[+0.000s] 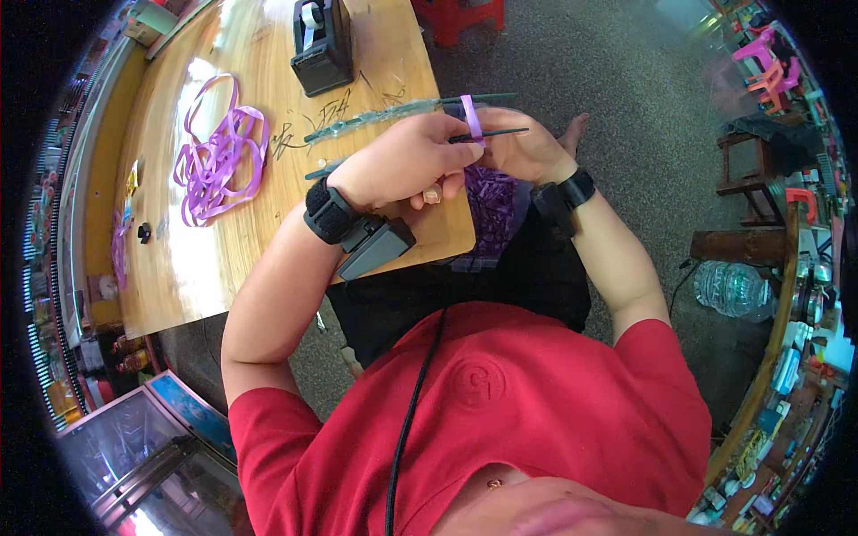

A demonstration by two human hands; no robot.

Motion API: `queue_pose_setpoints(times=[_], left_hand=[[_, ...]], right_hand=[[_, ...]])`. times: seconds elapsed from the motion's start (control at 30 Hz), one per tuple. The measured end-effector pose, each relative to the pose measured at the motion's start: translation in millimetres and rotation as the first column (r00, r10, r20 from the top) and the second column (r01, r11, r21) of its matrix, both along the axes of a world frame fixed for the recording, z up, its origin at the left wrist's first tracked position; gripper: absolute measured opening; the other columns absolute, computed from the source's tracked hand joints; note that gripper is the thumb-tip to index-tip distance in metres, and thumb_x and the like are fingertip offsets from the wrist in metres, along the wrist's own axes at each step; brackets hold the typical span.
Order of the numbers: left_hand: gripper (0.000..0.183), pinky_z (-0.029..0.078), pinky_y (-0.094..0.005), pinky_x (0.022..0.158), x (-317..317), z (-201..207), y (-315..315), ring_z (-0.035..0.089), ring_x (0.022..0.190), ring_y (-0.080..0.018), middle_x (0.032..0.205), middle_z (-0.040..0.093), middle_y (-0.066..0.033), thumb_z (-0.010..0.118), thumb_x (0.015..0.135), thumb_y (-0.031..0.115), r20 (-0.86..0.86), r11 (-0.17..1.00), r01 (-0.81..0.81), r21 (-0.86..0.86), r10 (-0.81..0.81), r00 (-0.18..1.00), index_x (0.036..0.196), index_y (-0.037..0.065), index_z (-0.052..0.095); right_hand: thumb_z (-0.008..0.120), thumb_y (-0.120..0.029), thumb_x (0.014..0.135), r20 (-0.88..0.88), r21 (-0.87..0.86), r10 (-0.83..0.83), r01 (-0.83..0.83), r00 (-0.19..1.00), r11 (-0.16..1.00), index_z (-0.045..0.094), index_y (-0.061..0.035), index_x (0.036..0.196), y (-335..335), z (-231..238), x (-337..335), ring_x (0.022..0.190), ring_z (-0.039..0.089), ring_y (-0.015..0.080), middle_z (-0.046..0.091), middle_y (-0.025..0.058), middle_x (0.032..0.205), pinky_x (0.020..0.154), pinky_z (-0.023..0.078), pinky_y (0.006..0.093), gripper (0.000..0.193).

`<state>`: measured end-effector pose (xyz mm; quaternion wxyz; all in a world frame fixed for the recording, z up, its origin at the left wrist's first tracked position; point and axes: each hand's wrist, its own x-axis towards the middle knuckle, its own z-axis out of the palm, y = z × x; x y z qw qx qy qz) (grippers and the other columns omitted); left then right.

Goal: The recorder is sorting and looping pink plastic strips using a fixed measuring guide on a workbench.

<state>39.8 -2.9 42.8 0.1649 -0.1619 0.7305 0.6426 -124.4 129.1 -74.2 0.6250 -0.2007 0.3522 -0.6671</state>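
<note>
My left hand (pixel 407 161) reaches over the table corner, thumb and fingers pinched around a thin dark stick (pixel 509 131) that points right. A short purple ribbon (pixel 471 116) stands upright across the stick, its lower end at my left fingertips. My right hand (pixel 523 147) is just right of the ribbon, fingers curled in toward it; their tips are partly hidden, so its grip is unclear. Beneath both hands lies a heap of small purple ribbon pieces (pixel 492 210) in what looks like a clear bag. Long dark green sticks (pixel 375 118), partly in clear plastic, lie behind my left hand.
A tangled purple ribbon (pixel 223 161) lies on the wooden table (pixel 295 241). A black tape dispenser (pixel 322 54) stands at the back. Beyond the table are a red stool (pixel 460 18) and, at right, a large clear plastic bottle (pixel 733 288) and a wooden stool (pixel 749 170).
</note>
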Motion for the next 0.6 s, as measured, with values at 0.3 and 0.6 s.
queue_pose_setpoints(times=[0.3,0.6], left_hand=[[0.026,0.038,-0.0205,0.039,0,0,-1,0.046,0.045,-0.0046,0.060,0.055,0.0016,0.054,0.099,0.023,-0.042,0.999,0.032,0.004,-0.032,0.999,0.115,0.005,0.061],[0.026,0.038,-0.0199,0.039,-1,2,-2,0.046,0.044,-0.0044,0.059,0.055,0.0013,0.054,0.098,0.024,-0.034,0.999,0.047,0.012,-0.047,0.998,0.114,0.005,0.061]], right_hand=[[0.052,-0.024,0.097,0.104,0.041,0.032,-0.036,0.994,0.999,0.062,-0.0095,0.119,-5,0,4,0.067,0.043,0.0062,0.053,-0.0066,0.080,0.071,0.040,0.0260,0.028],[0.046,-0.020,0.098,0.172,0.111,-0.171,0.153,0.970,0.982,0.061,-0.0073,0.118,-8,6,21,0.058,0.036,0.0048,0.046,-0.0081,0.069,0.060,0.033,0.0233,0.028]])
